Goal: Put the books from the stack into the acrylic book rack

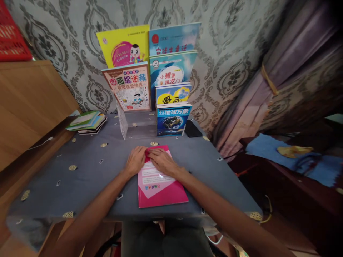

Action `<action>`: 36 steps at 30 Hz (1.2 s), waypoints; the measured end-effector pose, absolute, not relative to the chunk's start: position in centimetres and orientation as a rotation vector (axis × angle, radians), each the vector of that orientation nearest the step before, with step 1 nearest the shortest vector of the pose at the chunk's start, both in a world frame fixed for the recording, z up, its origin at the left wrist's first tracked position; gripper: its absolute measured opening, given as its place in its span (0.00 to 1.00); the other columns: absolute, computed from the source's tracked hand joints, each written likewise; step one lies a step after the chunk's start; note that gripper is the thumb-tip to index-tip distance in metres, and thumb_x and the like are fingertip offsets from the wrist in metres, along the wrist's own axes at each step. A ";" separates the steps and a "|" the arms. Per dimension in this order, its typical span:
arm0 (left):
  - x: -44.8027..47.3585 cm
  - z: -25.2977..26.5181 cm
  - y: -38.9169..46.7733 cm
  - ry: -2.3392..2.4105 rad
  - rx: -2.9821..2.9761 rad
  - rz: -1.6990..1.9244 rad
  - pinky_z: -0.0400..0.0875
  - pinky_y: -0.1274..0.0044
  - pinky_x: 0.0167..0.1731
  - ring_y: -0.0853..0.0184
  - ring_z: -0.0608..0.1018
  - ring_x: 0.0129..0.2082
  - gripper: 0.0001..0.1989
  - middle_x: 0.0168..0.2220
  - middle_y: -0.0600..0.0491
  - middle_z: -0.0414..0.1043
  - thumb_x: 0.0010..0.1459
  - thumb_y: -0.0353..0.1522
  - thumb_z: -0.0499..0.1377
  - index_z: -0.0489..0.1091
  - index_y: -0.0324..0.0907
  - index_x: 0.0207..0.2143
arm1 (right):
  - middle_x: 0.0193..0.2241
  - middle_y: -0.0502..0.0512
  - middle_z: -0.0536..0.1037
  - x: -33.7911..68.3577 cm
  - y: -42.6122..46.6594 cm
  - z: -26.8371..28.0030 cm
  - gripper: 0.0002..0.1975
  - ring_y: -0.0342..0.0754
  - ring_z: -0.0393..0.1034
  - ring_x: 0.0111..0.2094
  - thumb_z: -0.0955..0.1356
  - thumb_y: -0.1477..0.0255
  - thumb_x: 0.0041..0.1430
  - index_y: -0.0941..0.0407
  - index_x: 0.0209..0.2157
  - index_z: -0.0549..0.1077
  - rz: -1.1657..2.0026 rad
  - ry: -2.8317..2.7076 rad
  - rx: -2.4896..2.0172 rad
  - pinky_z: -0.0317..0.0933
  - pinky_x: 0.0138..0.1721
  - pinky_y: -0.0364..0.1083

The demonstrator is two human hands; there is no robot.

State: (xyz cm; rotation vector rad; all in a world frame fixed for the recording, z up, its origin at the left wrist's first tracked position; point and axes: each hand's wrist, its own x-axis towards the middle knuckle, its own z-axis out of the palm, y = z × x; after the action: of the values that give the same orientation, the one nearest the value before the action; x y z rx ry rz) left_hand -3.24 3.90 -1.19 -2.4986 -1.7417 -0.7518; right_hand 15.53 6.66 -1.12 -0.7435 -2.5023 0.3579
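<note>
A pink-red book (pixel 164 195) lies flat near the table's front edge, with a pale printed panel facing up. At its far left corner, my left hand (pixel 136 159) has its fingers bent over the edge and closed on the book. My right hand (pixel 162 161) rests across the far part of the same book, fingers curled toward the left hand and closed at that corner. Both sets of fingertips almost meet there, and they partly hide the far edge. The thumbs are hard to make out.
Behind the book, a clear stand (pixel 122 123) holds several upright books, including a blue earth book (pixel 173 121) and a brown-bordered one (pixel 131 89). A black flat object (pixel 192 128) lies beside it. Stacked books (pixel 87 123) sit at the left, near a wooden cabinet (pixel 32 107).
</note>
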 end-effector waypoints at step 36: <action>0.5 2.0 0.9 -1.969 -2.310 0.023 0.63 0.59 0.58 0.51 0.72 0.58 0.18 0.55 0.36 0.70 0.68 0.29 0.46 0.66 0.38 0.56 | 0.47 0.58 0.82 19.6 10.6 -2.0 0.17 0.53 0.73 0.50 0.62 0.81 0.61 0.55 0.45 0.79 0.542 -2.122 -1.221 0.64 0.55 0.51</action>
State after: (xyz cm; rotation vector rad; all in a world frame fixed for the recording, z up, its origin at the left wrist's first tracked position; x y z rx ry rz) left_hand 0.52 0.94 1.99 -2.3105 -1.9686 0.0227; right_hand 19.55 10.58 -2.02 -1.2210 -2.1219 0.5423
